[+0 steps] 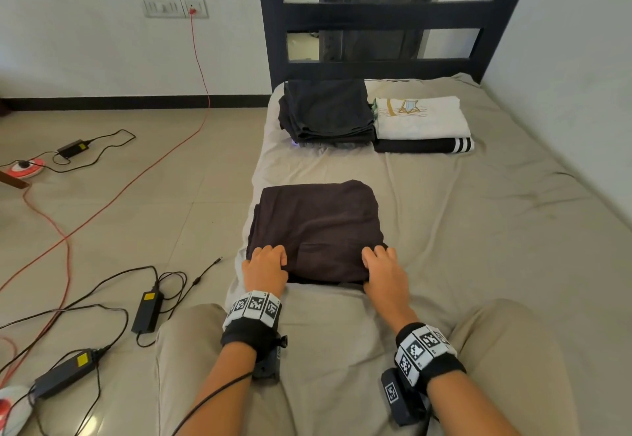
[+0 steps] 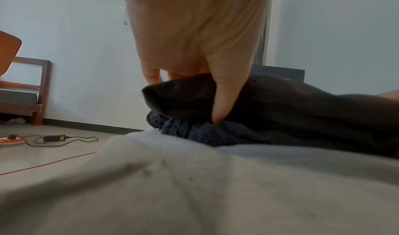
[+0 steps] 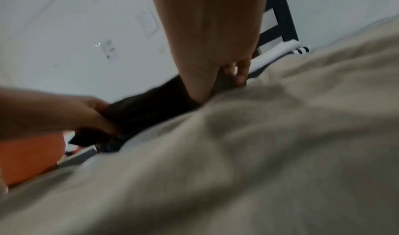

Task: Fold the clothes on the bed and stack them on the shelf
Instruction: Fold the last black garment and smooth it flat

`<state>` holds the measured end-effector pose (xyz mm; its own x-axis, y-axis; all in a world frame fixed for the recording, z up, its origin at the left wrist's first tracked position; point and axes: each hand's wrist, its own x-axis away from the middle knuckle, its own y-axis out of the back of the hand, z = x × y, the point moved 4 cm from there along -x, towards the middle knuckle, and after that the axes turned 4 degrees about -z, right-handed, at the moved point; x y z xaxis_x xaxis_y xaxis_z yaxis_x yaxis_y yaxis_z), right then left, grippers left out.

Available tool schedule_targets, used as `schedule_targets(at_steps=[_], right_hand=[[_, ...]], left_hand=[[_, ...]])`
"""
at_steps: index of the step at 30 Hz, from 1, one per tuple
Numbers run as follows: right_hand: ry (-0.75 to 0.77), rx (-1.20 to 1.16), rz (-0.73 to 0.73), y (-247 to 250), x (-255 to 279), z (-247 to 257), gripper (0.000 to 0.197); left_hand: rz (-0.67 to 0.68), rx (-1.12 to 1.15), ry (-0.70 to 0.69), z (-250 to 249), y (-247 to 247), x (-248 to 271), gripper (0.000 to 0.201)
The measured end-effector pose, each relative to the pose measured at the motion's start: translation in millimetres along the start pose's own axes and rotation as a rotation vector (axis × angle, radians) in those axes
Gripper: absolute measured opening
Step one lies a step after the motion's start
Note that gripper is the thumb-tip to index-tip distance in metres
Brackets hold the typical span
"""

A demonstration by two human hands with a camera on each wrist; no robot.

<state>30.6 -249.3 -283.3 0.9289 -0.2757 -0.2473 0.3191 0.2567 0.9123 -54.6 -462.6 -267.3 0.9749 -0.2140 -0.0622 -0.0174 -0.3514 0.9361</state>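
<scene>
Both hands [image 1: 323,266] on soft, perhaps-cotton garment [image 1: 316,227]

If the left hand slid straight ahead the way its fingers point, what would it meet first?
The left hand already grips the near edge of the dark folded garment. Going straight on, it would cross that garment, then bare sheet, then probably the dark folded stack near the headboard.

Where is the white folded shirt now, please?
In the head view, the white shirt lies far right on the bed, atop a striped garment, beside the dark stack.
</scene>
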Motion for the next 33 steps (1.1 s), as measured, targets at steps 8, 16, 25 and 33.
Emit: schedule_targets(at_steps=[8,16,25,33], right_hand=[[0.042,-0.189,0.270,15.5,-8.0,-14.3,0.031],[0.093,0.051,0.139,-1.6,2.4,-1.7,0.041],[0.082,-0.149,0.175,10.7,-4.5,-26.9,0.044],[0.003,0.064,0.045,-4.3,-9.8,-5.3,0.038]], left_hand=[[0.049,0.041,0.049,-1.0,-6.6,-2.2,0.026],[0.042,-0.035,0.053,-3.3,-5.1,3.7,0.038],[0.095,-0.162,-0.039,-0.3,-5.2,1.0,0.021],[0.130,-0.274,-0.037,1.1,-1.3,-10.8,0.029]])
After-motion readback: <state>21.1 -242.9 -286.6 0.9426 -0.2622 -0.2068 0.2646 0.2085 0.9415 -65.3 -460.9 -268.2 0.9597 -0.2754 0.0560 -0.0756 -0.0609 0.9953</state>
